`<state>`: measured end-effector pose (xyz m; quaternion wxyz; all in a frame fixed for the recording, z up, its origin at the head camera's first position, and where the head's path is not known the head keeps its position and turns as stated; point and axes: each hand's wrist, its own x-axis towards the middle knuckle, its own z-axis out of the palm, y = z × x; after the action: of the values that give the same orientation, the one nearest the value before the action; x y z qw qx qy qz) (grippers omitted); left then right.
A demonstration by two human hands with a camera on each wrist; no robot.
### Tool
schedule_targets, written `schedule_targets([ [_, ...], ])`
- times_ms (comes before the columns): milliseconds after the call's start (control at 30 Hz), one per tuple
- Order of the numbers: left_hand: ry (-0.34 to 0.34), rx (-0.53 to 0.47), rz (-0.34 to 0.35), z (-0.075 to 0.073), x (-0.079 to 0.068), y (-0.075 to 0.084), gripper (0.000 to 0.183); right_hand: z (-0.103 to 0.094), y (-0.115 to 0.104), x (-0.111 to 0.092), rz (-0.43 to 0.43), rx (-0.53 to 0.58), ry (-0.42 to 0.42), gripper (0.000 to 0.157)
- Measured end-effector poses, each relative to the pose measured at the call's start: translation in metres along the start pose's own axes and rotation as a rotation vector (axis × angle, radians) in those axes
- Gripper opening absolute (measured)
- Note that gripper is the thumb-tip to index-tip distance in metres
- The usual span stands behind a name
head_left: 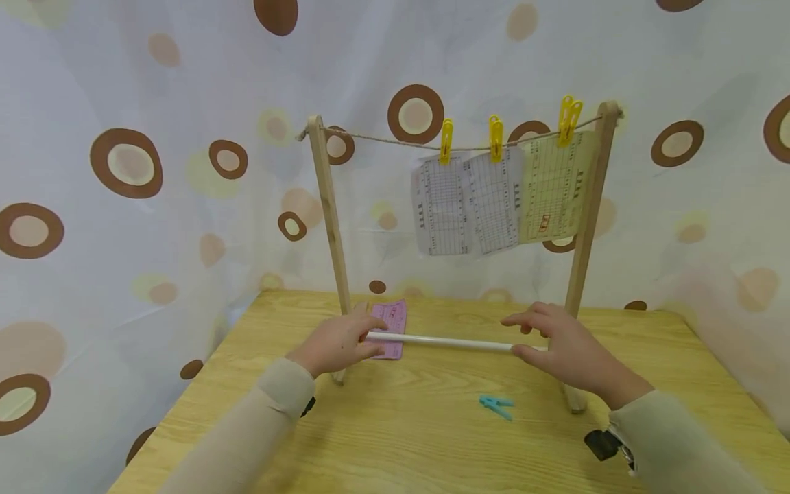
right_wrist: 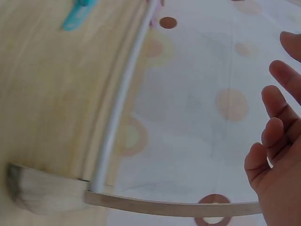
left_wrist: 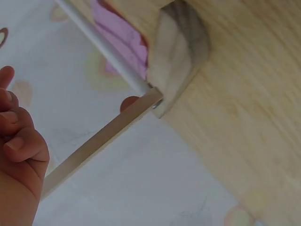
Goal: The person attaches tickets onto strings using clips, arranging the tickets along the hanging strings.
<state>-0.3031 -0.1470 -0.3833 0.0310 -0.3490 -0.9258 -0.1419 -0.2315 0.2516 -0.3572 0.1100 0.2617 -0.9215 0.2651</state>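
Note:
A wooden stand has a left post (head_left: 331, 219) and a right post (head_left: 591, 213), joined low down by a white rod (head_left: 450, 342). Near the left post, my left hand (head_left: 339, 342) overlaps the rod's end in the head view; the left wrist view shows its loosely bent fingers (left_wrist: 21, 127) apart from the rod. My right hand (head_left: 564, 350) is by the right post, fingers spread and holding nothing. Along the string (head_left: 395, 142) at the top, yellow clothespins (head_left: 496, 139) hold two white paper slips (head_left: 443, 206) and a yellow paper slip (head_left: 552, 189).
A pink paper slip (head_left: 395, 315) lies on the wooden table (head_left: 432, 453) behind the rod's left end. In front of the stand is a light-blue clothespin (head_left: 496, 405). A dotted curtain (head_left: 185, 89) hangs behind the table.

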Motion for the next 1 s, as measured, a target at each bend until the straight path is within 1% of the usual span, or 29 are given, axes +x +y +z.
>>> schedule_targets([
  [67,-0.02,0.022,0.01,0.009,-0.003,-0.005,0.042,0.008,0.005,-0.005,0.027,0.026,-0.029,0.038],
  [200,-0.069,0.039,-0.006,0.023,-0.009,-0.016,0.045,0.026,0.016,-0.014,0.077,0.046,-0.1,0.041],
  [333,-0.14,0.024,-0.051,0.031,-0.011,-0.028,0.048,0.041,0.025,-0.02,0.139,0.052,-0.189,0.044],
  [400,-0.176,0.009,-0.075,0.034,-0.01,-0.033,0.051,0.047,0.027,-0.023,0.158,0.065,-0.225,0.046],
  [467,-0.206,-0.003,-0.097,0.037,-0.008,-0.038,0.053,0.052,0.028,-0.025,0.159,0.066,-0.255,0.048],
  [633,-0.241,-0.019,-0.128,0.04,-0.004,-0.043,0.058,0.061,0.031,-0.03,0.165,0.089,-0.311,0.051],
  [833,-0.307,0.005,-0.157,0.045,0.002,-0.044,0.065,0.065,0.031,-0.035,0.219,0.114,-0.386,0.051],
  [1000,-0.311,0.047,-0.173,0.05,0.009,-0.044,0.069,0.066,0.029,-0.037,0.202,0.111,-0.405,0.051],
])
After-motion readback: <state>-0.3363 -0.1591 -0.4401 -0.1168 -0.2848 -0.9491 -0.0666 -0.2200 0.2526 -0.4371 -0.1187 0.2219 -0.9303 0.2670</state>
